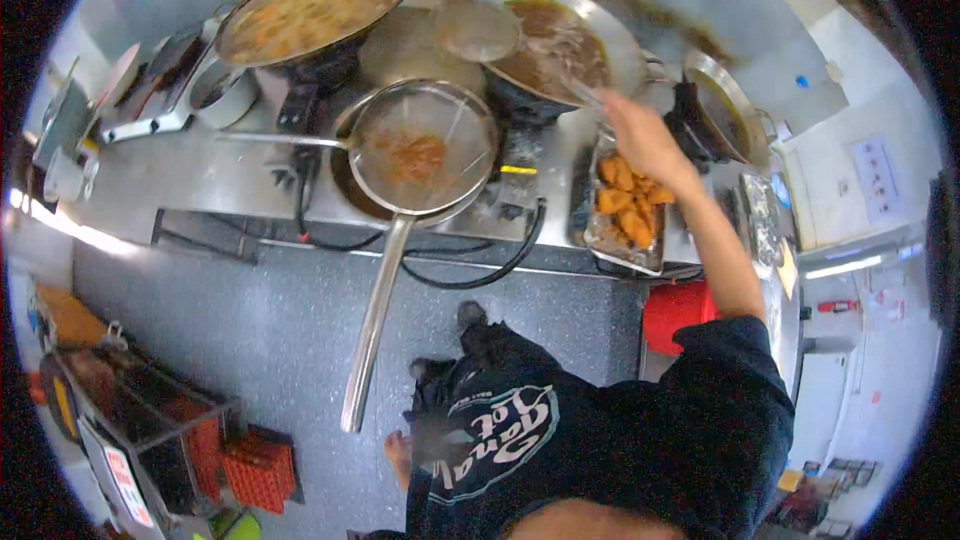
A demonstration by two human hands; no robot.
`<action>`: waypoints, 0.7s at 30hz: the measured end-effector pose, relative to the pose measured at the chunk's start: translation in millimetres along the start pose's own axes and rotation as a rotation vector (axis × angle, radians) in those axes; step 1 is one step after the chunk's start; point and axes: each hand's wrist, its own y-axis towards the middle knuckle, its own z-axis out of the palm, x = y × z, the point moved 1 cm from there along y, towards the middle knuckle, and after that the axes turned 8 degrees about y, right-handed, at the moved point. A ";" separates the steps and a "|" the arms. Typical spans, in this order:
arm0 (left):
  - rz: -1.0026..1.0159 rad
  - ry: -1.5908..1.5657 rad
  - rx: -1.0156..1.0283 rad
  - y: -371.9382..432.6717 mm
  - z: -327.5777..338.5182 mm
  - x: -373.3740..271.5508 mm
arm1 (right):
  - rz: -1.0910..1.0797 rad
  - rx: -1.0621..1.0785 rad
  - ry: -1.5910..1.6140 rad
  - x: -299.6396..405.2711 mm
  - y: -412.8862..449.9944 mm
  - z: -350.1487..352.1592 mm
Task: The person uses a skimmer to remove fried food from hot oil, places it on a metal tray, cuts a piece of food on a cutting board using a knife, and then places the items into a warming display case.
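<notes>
My right hand (641,135) is closed around the metal handle of a utensil (581,90) that reaches into a wok of brown liquid (566,37); its far end is blurred. Low beside my body hangs my left hand (397,450), partly hidden, with its finger posture unclear. A round mesh skimmer (476,30) lies at the left rim of that wok. In front of me, a long-handled strainer (420,157) rests over a round pot, with reddish-brown crumbs in its mesh. Below my right forearm sits a metal tray (649,259) of orange-brown fried pieces (630,199).
A large pan of yellowish food (315,11) stands at the back left, near a smaller metal pot (223,97). Another wok (724,105) is at the right. Black hoses (480,281) hang along the counter's front edge. A red container (679,315) stands below at the right.
</notes>
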 end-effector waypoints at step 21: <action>-0.515 -0.426 0.274 -0.3 29.0 -89.0 | -0.085 0.344 -0.379 -291.9 100.9 2.3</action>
